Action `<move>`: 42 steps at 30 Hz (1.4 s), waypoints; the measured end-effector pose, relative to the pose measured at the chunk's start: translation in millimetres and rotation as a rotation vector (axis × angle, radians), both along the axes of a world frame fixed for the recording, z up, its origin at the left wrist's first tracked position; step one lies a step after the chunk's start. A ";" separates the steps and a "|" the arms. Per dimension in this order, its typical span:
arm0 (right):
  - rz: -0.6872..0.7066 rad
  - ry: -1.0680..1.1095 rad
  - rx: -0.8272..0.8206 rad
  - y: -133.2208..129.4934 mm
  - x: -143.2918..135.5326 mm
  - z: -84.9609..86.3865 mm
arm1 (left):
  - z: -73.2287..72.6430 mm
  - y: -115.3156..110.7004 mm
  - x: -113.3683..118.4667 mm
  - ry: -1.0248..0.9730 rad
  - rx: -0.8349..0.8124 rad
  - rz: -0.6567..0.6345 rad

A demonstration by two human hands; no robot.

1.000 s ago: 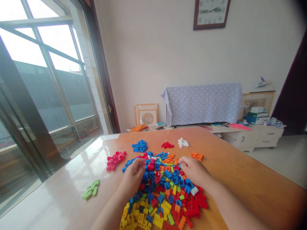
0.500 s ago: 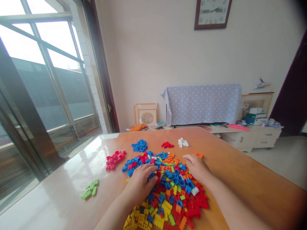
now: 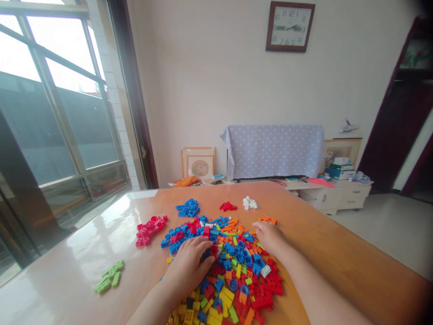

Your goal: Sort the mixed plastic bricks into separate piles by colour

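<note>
A heap of mixed toy building bricks [image 3: 233, 284] in blue, red, yellow, orange and green covers the middle of the table. My left hand [image 3: 193, 258] rests on the heap's left side, thumb apart from the fingers. A dark red brick [image 3: 214, 250] lies right by its fingertips. At the heap's far right edge is my right hand [image 3: 270, 235], its fingers bent together and pointing left. What they hold, if anything, is hidden. Just beyond it lies a small group of orange bricks [image 3: 268, 219].
Sorted brick piles ring the heap: light green [image 3: 111, 276], pinkish red [image 3: 150, 230], blue [image 3: 188, 207], red [image 3: 228, 206] and white [image 3: 249, 202]. The wooden table [image 3: 338, 253] has a glossy top. Behind it stands a low white cabinet [image 3: 352, 197].
The view has swung a little to the right, so everything sits further left. Both hands stay about where they were over the heap, the right one slightly lower against the orange bricks.
</note>
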State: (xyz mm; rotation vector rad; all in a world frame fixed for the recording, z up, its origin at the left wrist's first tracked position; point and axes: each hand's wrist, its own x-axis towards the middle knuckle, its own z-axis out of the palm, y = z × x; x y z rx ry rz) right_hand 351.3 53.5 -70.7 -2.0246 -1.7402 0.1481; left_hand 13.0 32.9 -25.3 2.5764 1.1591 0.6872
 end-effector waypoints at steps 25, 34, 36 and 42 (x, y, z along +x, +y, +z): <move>-0.355 0.172 0.056 -10.6 68.2 13.0 | -9.6 10.5 -3.8 0.039 0.050 0.025; -0.311 0.215 0.034 2.8 59.5 -9.9 | -12.3 11.9 -3.4 0.024 0.072 0.024; -0.323 0.224 0.043 2.4 61.9 -8.7 | -12.3 11.8 -3.5 0.024 0.073 0.019; -0.274 0.283 0.057 2.4 57.0 -10.7 | -10.8 10.0 -3.7 0.023 0.072 0.024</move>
